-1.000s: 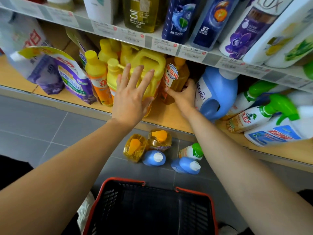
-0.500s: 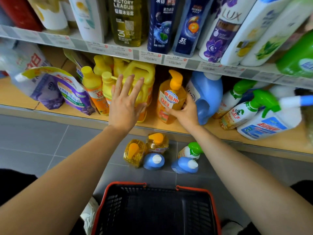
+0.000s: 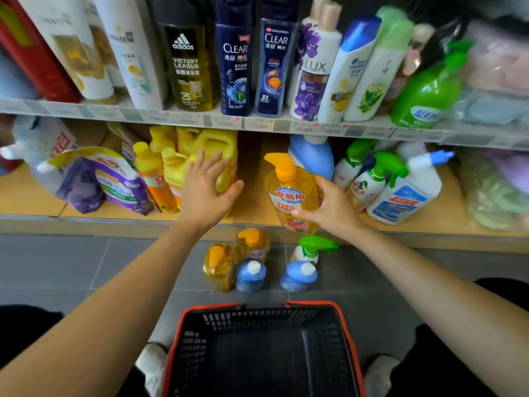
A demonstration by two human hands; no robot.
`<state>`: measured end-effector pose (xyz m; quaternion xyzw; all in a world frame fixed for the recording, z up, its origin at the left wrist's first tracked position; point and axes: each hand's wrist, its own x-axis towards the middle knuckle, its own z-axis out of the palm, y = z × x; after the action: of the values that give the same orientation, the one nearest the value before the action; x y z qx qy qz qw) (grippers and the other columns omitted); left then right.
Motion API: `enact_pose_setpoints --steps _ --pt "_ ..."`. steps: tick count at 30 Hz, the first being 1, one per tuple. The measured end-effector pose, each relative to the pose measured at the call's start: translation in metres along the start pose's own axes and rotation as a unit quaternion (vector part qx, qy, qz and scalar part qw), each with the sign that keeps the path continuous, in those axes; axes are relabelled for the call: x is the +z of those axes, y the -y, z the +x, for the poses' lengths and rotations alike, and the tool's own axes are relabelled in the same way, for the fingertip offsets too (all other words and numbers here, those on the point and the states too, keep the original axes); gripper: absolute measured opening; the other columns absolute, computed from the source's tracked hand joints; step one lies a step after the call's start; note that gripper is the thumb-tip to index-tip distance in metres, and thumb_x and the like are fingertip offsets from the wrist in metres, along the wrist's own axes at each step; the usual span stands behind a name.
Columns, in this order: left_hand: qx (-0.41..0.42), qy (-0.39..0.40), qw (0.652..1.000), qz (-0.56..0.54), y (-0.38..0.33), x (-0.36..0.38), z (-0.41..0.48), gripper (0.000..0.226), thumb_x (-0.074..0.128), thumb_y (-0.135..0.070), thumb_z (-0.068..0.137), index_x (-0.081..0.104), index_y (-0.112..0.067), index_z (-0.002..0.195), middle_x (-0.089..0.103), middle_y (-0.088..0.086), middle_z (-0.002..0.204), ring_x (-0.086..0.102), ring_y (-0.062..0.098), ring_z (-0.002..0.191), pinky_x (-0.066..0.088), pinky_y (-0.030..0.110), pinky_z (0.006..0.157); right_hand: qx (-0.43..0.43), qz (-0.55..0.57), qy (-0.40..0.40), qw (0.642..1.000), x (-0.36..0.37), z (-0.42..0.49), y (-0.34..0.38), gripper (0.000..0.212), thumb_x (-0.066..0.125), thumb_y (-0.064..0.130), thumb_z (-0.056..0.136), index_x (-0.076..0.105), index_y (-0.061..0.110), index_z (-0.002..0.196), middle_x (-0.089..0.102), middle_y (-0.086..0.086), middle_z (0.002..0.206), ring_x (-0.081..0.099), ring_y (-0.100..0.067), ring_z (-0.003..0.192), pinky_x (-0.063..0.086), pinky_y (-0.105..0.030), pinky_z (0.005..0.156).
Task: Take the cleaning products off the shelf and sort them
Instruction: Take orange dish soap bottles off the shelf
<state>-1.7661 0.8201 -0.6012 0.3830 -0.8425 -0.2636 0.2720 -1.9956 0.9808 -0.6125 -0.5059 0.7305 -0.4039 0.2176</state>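
Note:
My right hand (image 3: pixel 329 207) grips an orange pump bottle of dish soap (image 3: pixel 289 193) and holds it at the front edge of the low wooden shelf (image 3: pixel 257 207). My left hand (image 3: pixel 204 193) is spread flat against a big yellow jug (image 3: pixel 211 150) standing on that shelf. On the grey floor below stand two orange soap bottles (image 3: pixel 221 265), two blue-capped bottles (image 3: pixel 250 275) and a green spray bottle (image 3: pixel 309 249). Still on the shelf are a blue jug (image 3: pixel 312 153), white spray bottles with green triggers (image 3: pixel 369 181) and refill pouches (image 3: pixel 114 181).
A black basket with a red rim (image 3: pixel 262 351) sits on the floor between my knees, with nothing in it. The upper shelf (image 3: pixel 257 121) carries shampoo and body wash bottles. Towels or cloths lie blurred at the far right.
My right hand has pulled the orange pump bottle from deep in the shelf out to its front edge. My left hand stays on the yellow jug. The camera has tilted up.

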Motion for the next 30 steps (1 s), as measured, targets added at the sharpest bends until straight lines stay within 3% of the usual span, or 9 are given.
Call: enact_pose_setpoints --steps 3,6,10,15,19,21,23,26,30 --pt "-0.018 0.068 0.96 -0.271 -0.049 -0.014 -0.017 0.049 0.054 -0.044 0.095 0.063 -0.018 0.135 0.063 -0.001 0.138 0.05 0.004 0.133 0.041 0.029 0.111 0.003 -0.014 0.027 1.0 -0.015 -0.027 0.02 0.067 0.087 0.052 0.06 0.056 0.044 0.12 0.071 0.011 0.115 0.069 -0.006 0.105 0.057 -0.043 0.093" --pt "-0.026 0.141 0.912 -0.385 -0.089 -0.019 -0.04 0.04 0.058 -0.035 0.094 0.066 -0.016 0.128 0.072 -0.009 0.111 0.065 -0.002 0.102 0.05 0.017 0.089 0.011 0.011 0.042 0.999 -0.02 -0.063 0.034 0.072 0.093 0.04 0.061 0.061 0.026 0.124 0.074 0.009 0.113 0.07 -0.004 0.102 0.059 -0.037 0.09" --pt "-0.008 0.165 0.889 -0.427 -0.115 -0.024 -0.069 0.03 0.061 -0.009 0.097 0.059 -0.009 0.127 0.075 -0.007 0.091 0.069 0.005 0.093 0.054 0.021 0.086 0.037 0.115 0.059 0.991 -0.025 -0.105 0.047 0.068 0.094 0.01 0.064 0.063 0.015 0.125 0.075 0.006 0.113 0.072 -0.009 0.103 0.059 -0.028 0.088" --pt "0.008 0.162 0.862 -0.481 -0.144 -0.035 -0.095 0.017 0.063 -0.012 0.092 0.06 -0.012 0.109 0.076 -0.006 0.084 0.071 0.005 0.082 0.056 0.019 0.075 0.021 0.279 0.064 0.958 -0.014 -0.146 0.063 0.068 0.089 0.009 0.068 0.058 0.018 0.128 0.072 -0.004 0.122 0.069 -0.02 0.112 0.056 -0.029 0.087" --pt "-0.017 0.171 0.841 -0.513 -0.146 -0.04 -0.113 0.018 0.066 -0.012 0.092 0.062 -0.01 0.11 0.074 0.017 0.101 0.069 0.028 0.095 0.056 0.041 0.087 0.009 0.335 0.044 0.941 0.001 -0.168 0.065 0.081 0.091 0.015 0.063 0.05 0.015 0.133 0.067 -0.009 0.127 0.065 -0.026 0.118 0.054 -0.041 0.093" --pt "-0.03 0.17 0.841 -0.513 -0.14 -0.045 -0.119 0.026 0.071 -0.011 0.09 0.059 -0.008 0.113 0.066 0.03 0.111 0.062 0.042 0.107 0.049 0.058 0.098 -0.011 0.305 0.04 0.952 0.001 -0.167 0.065 0.082 0.093 0.018 0.062 0.052 0.017 0.133 0.067 -0.007 0.127 0.065 -0.024 0.119 0.053 -0.045 0.098" --pt "-0.02 0.173 0.855 -0.489 -0.135 -0.051 -0.12 0.037 0.072 -0.015 0.085 0.057 -0.007 0.118 0.064 0.036 0.114 0.06 0.047 0.112 0.046 0.062 0.101 -0.036 0.264 0.022 0.964 -0.001 -0.166 0.064 0.082 0.094 0.026 0.063 0.053 0.025 0.134 0.067 -0.001 0.129 0.064 -0.02 0.121 0.052 -0.045 0.102" --pt "0.034 0.174 0.897 -0.405 -0.131 -0.061 -0.118 0.045 0.076 -0.014 0.081 0.06 -0.006 0.122 0.066 0.037 0.109 0.067 0.038 0.103 0.057 0.047 0.091 -0.071 0.188 -0.012 0.98 -0.004 -0.162 0.058 0.082 0.093 0.04 0.064 0.053 0.037 0.136 0.066 0.01 0.128 0.063 -0.011 0.121 0.052 -0.037 0.102" --pt "0.067 0.142 0.948 -0.276 -0.127 -0.065 -0.123 0.043 0.083 -0.016 0.074 0.069 -0.005 0.113 0.073 0.018 0.097 0.072 0.023 0.089 0.062 0.037 0.081 -0.083 0.031 -0.047 0.995 -0.01 -0.161 0.05 0.088 0.085 0.051 0.063 0.046 0.048 0.141 0.063 0.022 0.13 0.06 0.002 0.119 0.05 -0.028 0.1"
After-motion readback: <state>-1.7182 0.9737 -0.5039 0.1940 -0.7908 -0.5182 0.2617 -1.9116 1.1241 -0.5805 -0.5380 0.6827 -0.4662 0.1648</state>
